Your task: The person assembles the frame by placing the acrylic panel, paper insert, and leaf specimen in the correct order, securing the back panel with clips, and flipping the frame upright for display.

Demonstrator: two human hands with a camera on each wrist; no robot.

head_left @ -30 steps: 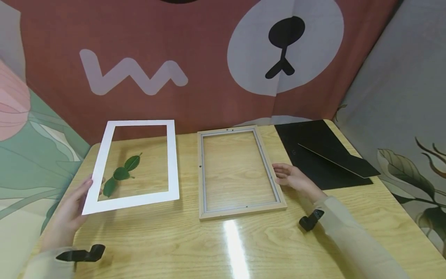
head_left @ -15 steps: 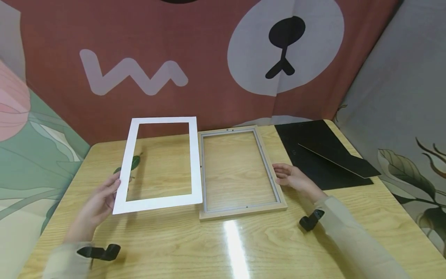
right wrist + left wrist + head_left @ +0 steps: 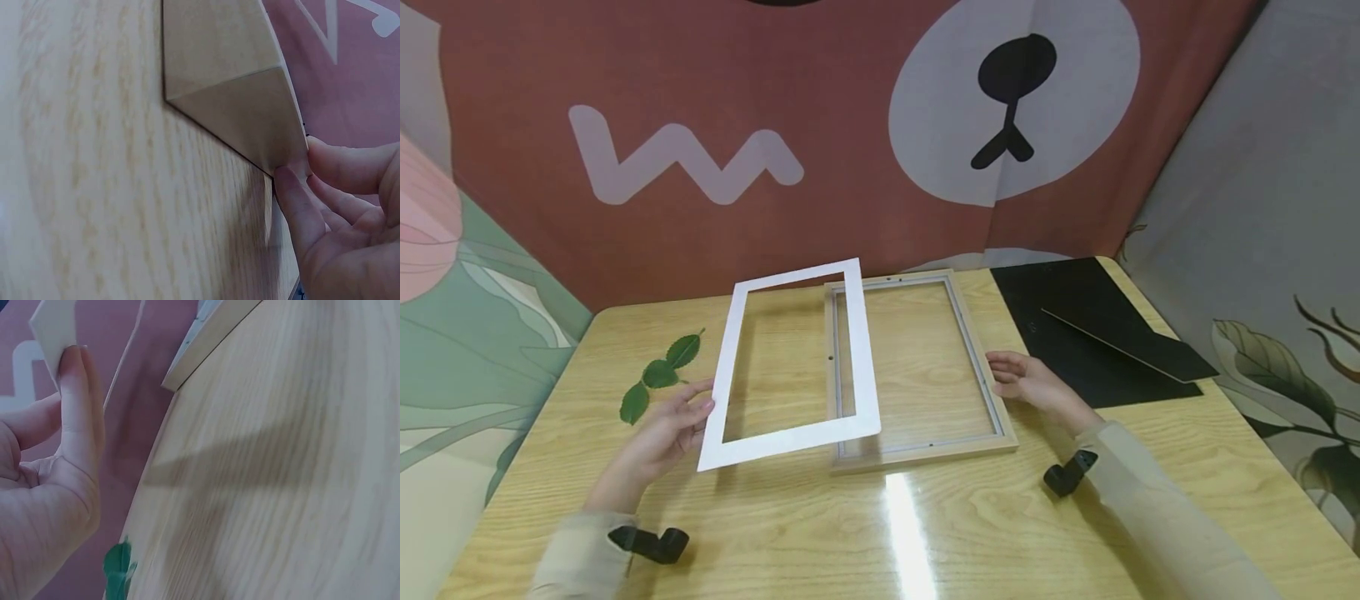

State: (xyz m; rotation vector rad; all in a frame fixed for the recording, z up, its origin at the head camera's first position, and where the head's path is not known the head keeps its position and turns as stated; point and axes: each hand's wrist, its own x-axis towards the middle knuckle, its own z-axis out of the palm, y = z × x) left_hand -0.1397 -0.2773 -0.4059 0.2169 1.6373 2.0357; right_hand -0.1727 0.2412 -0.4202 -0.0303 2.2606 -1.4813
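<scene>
In the head view my left hand [image 3: 658, 437] pinches a white picture mat [image 3: 721, 392] by its left edge. The mat is tilted and held above the table, overlapping the left part of a wooden picture frame [image 3: 925, 460] in sight. That frame lies flat, with thin inner edging and what looks like clear glazing. My right hand [image 3: 1037, 390] is at its right side; in the right wrist view, thumb and finger sit on either side of the wooden rim [image 3: 244, 119]. The left wrist view has the mat [image 3: 57, 328] between fingers and thumb.
Green leaves [image 3: 659, 374] lie on the wooden table [image 3: 760, 525], left of the mat. At the right back lies a black backing board [image 3: 1120, 367] with a raised flap [image 3: 1138, 346]. A printed cloth [image 3: 850, 217] hangs behind the table.
My left hand has carried the mat rightward, from above the leaves to partly over the wooden frame, turning it somewhat. The leaves are uncovered. My right hand and the wooden frame have stayed put.
</scene>
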